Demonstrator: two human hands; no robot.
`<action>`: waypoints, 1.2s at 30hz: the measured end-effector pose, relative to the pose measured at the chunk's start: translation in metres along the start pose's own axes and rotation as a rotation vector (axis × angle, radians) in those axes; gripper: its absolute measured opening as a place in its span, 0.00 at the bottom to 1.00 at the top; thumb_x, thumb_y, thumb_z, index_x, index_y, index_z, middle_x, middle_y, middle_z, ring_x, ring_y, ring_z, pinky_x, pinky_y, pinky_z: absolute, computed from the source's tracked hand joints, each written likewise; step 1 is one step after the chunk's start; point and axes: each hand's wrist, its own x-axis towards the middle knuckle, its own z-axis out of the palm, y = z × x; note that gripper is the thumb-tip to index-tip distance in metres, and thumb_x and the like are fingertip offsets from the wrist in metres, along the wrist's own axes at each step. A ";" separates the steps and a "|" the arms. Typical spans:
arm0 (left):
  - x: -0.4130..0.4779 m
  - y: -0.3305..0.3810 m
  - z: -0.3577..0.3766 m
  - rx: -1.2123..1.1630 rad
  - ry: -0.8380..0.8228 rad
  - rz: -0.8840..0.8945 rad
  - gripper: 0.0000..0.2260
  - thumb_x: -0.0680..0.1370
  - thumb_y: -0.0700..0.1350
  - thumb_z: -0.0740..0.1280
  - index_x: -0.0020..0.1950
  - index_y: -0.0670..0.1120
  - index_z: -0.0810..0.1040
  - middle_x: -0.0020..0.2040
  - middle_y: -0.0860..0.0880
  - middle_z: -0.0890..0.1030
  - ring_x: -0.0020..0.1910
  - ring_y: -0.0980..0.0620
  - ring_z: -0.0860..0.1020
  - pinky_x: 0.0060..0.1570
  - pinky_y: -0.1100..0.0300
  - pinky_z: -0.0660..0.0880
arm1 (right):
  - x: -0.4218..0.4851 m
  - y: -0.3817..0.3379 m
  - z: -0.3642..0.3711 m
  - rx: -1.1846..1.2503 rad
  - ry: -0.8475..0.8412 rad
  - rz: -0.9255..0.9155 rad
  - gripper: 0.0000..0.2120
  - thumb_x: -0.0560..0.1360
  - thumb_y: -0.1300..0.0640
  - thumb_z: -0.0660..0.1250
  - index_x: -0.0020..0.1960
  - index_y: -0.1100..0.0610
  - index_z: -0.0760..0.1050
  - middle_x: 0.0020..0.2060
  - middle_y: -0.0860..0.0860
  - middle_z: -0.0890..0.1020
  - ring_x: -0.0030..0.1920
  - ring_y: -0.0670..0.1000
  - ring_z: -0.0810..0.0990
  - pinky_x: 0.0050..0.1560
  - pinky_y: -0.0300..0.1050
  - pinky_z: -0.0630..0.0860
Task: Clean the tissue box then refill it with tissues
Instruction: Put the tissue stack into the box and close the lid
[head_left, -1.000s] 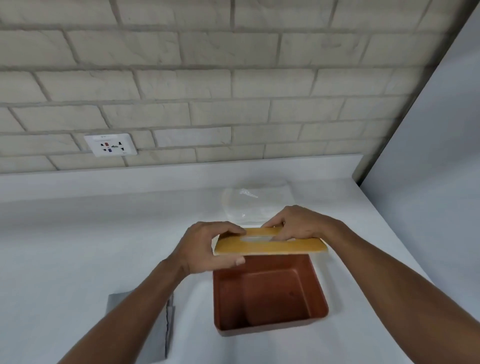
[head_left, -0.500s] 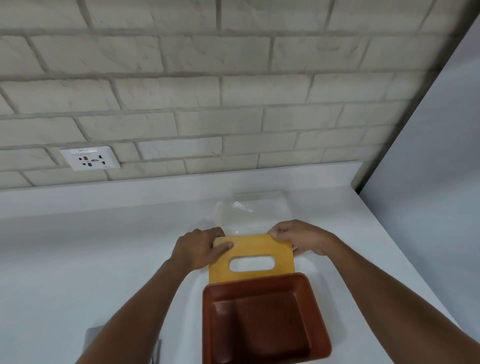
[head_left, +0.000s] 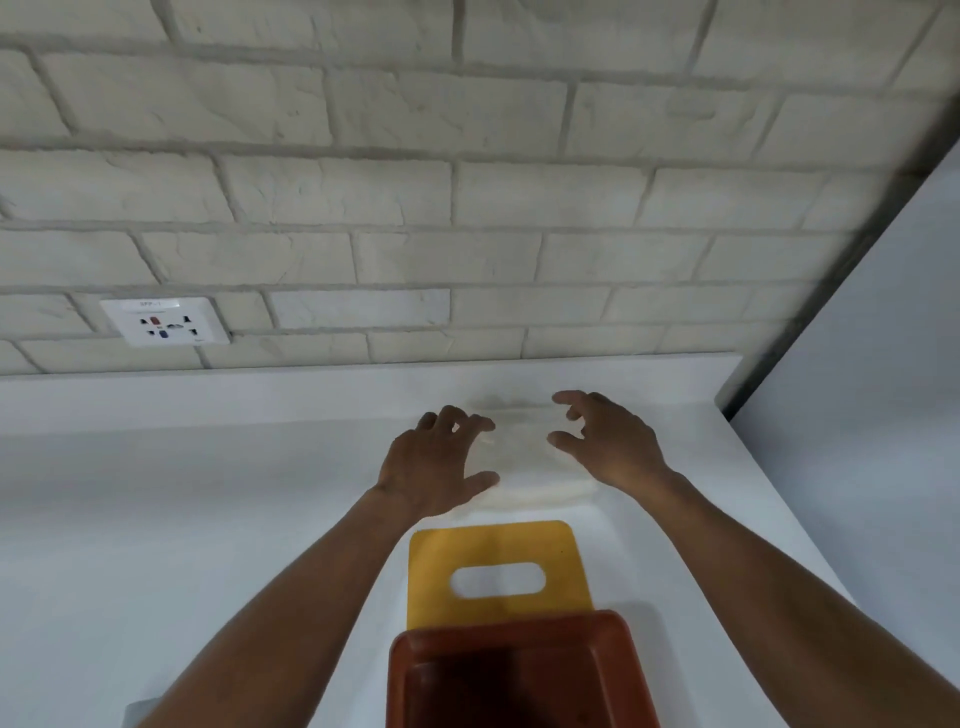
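The reddish-brown tissue box (head_left: 519, 670) sits open on the white counter at the bottom of the head view. Its yellow lid (head_left: 496, 545), with an oval slot, lies flat on the counter just behind the box. Farther back lies a clear plastic pack of white tissues (head_left: 522, 452). My left hand (head_left: 434, 467) hovers at the pack's left edge with fingers spread and curved, holding nothing. My right hand (head_left: 605, 441) is at the pack's right edge, fingers also spread. Whether the fingertips touch the pack is blurred.
A white wall socket (head_left: 166, 322) is set in the brick wall at back left. A white panel (head_left: 857, 415) bounds the counter on the right. A grey cloth corner (head_left: 137, 714) shows at the bottom left edge.
Both hands set the yellow lid down flat behind the box, let go of it, and moved forward to the tissue pack. The camera tilted so the box sits lower in view.
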 end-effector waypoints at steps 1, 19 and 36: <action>0.006 0.002 -0.001 -0.018 -0.047 -0.019 0.32 0.80 0.67 0.66 0.81 0.59 0.63 0.77 0.51 0.67 0.72 0.46 0.72 0.62 0.50 0.75 | 0.004 0.002 -0.002 0.011 0.005 0.031 0.24 0.75 0.39 0.65 0.69 0.39 0.66 0.58 0.40 0.76 0.54 0.45 0.78 0.52 0.46 0.74; 0.033 0.007 0.024 0.198 -0.202 -0.037 0.43 0.71 0.78 0.64 0.81 0.62 0.61 0.73 0.47 0.70 0.71 0.42 0.68 0.69 0.44 0.65 | 0.020 0.043 0.038 0.291 -0.203 0.387 0.15 0.72 0.44 0.71 0.44 0.56 0.78 0.43 0.50 0.82 0.49 0.56 0.82 0.44 0.45 0.75; 0.023 -0.011 0.037 0.195 -0.147 -0.055 0.56 0.64 0.80 0.69 0.84 0.58 0.51 0.66 0.47 0.69 0.64 0.44 0.69 0.65 0.49 0.68 | 0.022 0.017 0.039 0.704 -0.316 0.533 0.10 0.73 0.53 0.71 0.52 0.55 0.81 0.48 0.53 0.82 0.47 0.53 0.81 0.39 0.43 0.80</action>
